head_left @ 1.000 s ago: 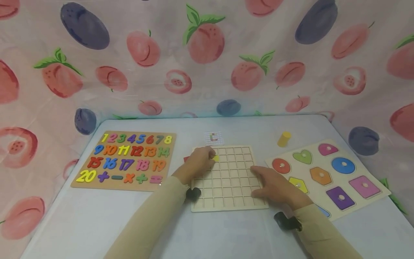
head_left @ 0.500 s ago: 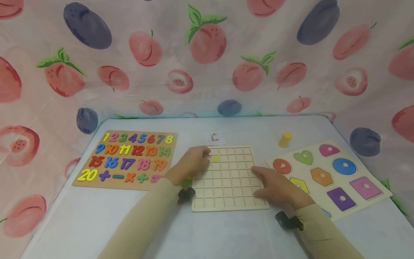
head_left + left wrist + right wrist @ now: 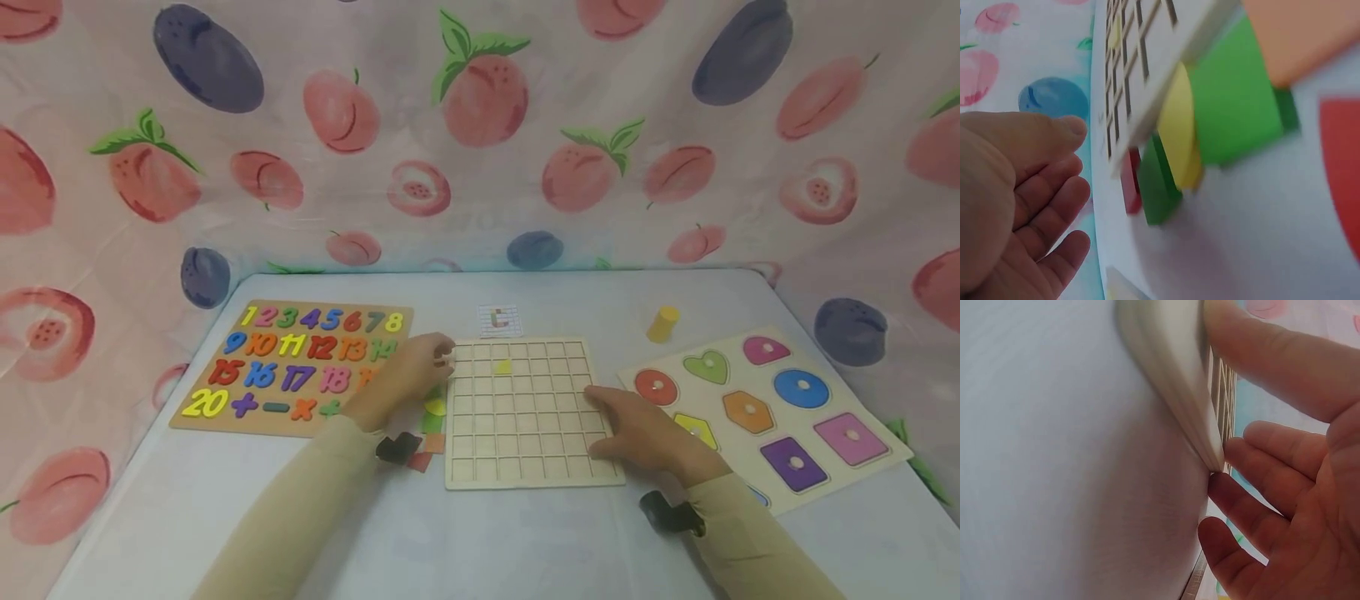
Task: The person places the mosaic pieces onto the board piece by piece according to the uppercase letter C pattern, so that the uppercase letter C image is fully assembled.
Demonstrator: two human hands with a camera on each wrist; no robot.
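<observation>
A wooden grid board (image 3: 525,429) lies mid-table with one yellow piece (image 3: 503,367) in an upper cell. My left hand (image 3: 408,373) hovers at the board's upper left side, fingers loosely bent and holding nothing. Below it a row of small loose pieces runs along that edge: in the left wrist view a green block (image 3: 1235,103), a yellow rounded piece (image 3: 1179,128), a darker green block (image 3: 1155,190) and a red piece (image 3: 1130,184). My right hand (image 3: 641,425) rests its spread thumb and fingertips against the board's right edge.
A patterned card (image 3: 499,320) lies behind the board. Left stands a number puzzle board (image 3: 315,423), right a shape puzzle board (image 3: 720,450) with knobbed pieces. A yellow cylinder (image 3: 662,324) stands at the back right. Fruit-print cloth (image 3: 480,208) hangs behind the table.
My left hand has moved left off the board's upper cells, uncovering the yellow piece in the grid and loose pieces beside the board. My right hand has stayed at the right edge.
</observation>
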